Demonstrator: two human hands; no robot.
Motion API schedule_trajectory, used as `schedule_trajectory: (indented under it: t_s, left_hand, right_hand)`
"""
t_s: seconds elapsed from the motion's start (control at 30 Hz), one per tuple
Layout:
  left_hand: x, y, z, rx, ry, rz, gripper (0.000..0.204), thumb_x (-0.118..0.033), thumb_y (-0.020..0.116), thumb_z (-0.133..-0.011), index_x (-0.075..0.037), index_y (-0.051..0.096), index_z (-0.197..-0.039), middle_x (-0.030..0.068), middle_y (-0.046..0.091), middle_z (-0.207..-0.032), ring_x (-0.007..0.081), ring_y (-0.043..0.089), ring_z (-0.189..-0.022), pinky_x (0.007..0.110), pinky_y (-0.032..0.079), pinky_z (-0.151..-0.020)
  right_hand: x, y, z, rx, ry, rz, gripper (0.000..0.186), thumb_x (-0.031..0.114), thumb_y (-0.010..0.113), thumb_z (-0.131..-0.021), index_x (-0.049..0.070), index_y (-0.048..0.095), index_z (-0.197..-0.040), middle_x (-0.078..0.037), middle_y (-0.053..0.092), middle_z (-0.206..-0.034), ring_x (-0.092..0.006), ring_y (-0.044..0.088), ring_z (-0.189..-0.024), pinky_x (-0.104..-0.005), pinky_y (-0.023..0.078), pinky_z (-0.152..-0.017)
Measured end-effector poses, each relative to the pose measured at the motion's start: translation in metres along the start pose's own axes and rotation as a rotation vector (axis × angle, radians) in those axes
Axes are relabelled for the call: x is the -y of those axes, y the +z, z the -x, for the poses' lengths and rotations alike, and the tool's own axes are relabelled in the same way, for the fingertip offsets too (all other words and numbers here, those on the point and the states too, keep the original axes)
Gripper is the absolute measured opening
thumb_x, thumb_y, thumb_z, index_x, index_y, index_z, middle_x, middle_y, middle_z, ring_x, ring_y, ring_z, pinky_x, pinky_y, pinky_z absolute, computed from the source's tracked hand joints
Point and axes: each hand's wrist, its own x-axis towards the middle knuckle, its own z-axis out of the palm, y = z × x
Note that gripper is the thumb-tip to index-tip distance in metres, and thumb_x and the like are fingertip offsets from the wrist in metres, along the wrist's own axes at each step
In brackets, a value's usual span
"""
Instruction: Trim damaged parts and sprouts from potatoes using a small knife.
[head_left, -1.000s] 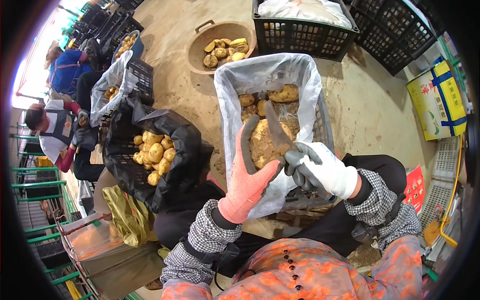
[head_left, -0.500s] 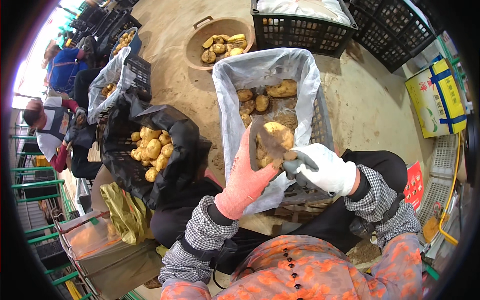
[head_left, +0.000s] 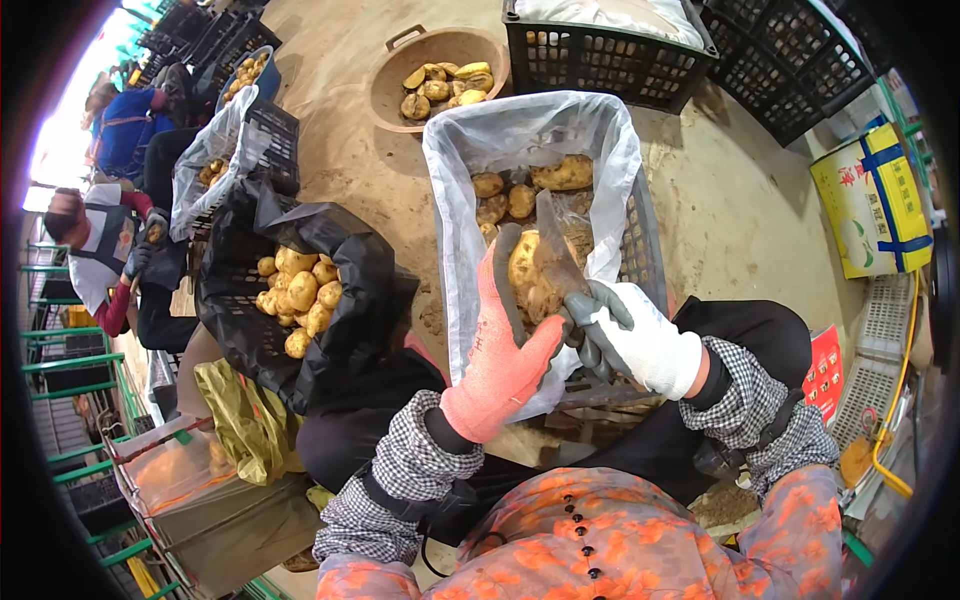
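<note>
My left hand (head_left: 499, 355), in a pink glove with a dark palm, holds a large, partly dirty potato (head_left: 526, 262) over a crate lined with clear plastic (head_left: 448, 160). My right hand (head_left: 638, 338), in a white and grey glove, grips a dark, broad knife (head_left: 556, 250), its blade against the potato. Smaller potatoes (head_left: 560, 172) lie in the crate behind them. A black-lined crate (head_left: 360, 250) of clean yellow potatoes (head_left: 302, 290) stands to my left.
A brown basin (head_left: 385, 85) of potato pieces, black crates (head_left: 610, 70) and a yellow box (head_left: 866, 205) surround me. Two co-workers (head_left: 110, 270) (head_left: 125, 125) sit at the left by crates. A yellow-green bag (head_left: 245, 420) lies beside me.
The potato and blade have shifted slightly between my hands, with the blade now more upright over the potato's right part. Both hands keep their grip.
</note>
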Motion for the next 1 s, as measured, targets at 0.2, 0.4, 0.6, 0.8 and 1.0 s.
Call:
schedule_trajectory:
  t_s: [0.2,0.4,0.6,0.8,1.0]
  left_hand:
    - [-0.003,0.0,0.0,-0.028,0.047,0.048,0.082,0.009,0.053,-0.082,-0.006,0.01,-0.151,0.0145,0.033,-0.142,0.0221,0.038,-0.13,0.035,0.033,-0.108]
    - [-0.003,-0.008,-0.006,0.002,0.171,-0.178,0.078,0.007,0.057,-0.081,-0.007,0.023,-0.15,0.0108,0.035,-0.143,0.0201,0.039,-0.13,0.034,0.035,-0.107]
    - [0.002,-0.017,-0.012,0.088,0.001,0.318,0.085,-0.018,0.074,-0.075,-0.007,0.03,-0.145,0.01,0.043,-0.138,0.0225,0.044,-0.128,0.038,0.039,-0.105]
    - [-0.007,-0.009,-0.003,0.045,0.025,0.261,0.089,0.003,0.069,-0.073,-0.013,0.026,-0.149,0.0062,0.04,-0.14,0.0163,0.044,-0.125,0.031,0.042,-0.1]
    - [-0.014,-0.014,-0.004,0.077,-0.119,0.186,0.086,0.008,0.062,-0.075,-0.014,0.025,-0.15,0.0061,0.04,-0.14,0.0151,0.045,-0.124,0.029,0.043,-0.098]
  right_hand:
    - [-0.006,0.003,-0.001,0.007,-0.08,-0.393,0.035,0.038,0.049,-0.098,0.004,0.056,-0.096,-0.003,0.057,-0.067,-0.0102,0.053,-0.053,-0.0247,0.043,-0.049]
    - [0.002,-0.005,-0.004,0.051,-0.001,-0.091,0.043,0.045,0.048,-0.098,0.003,0.056,-0.09,-0.002,0.053,-0.061,-0.0096,0.049,-0.048,-0.0246,0.041,-0.047]
    - [-0.002,-0.009,-0.004,0.081,0.038,-0.348,0.038,0.04,0.05,-0.099,0.004,0.057,-0.091,-0.001,0.058,-0.071,-0.0073,0.05,-0.053,-0.0223,0.041,-0.047]
    - [-0.005,-0.003,0.0,0.06,0.011,-0.203,0.036,0.039,0.048,-0.1,0.004,0.058,-0.095,-0.001,0.059,-0.074,-0.0065,0.049,-0.054,-0.0221,0.041,-0.048]
    - [-0.006,0.002,0.002,0.099,0.065,-0.186,0.035,0.038,0.048,-0.1,0.005,0.058,-0.1,0.0,0.058,-0.074,-0.0062,0.051,-0.058,-0.0214,0.042,-0.049]
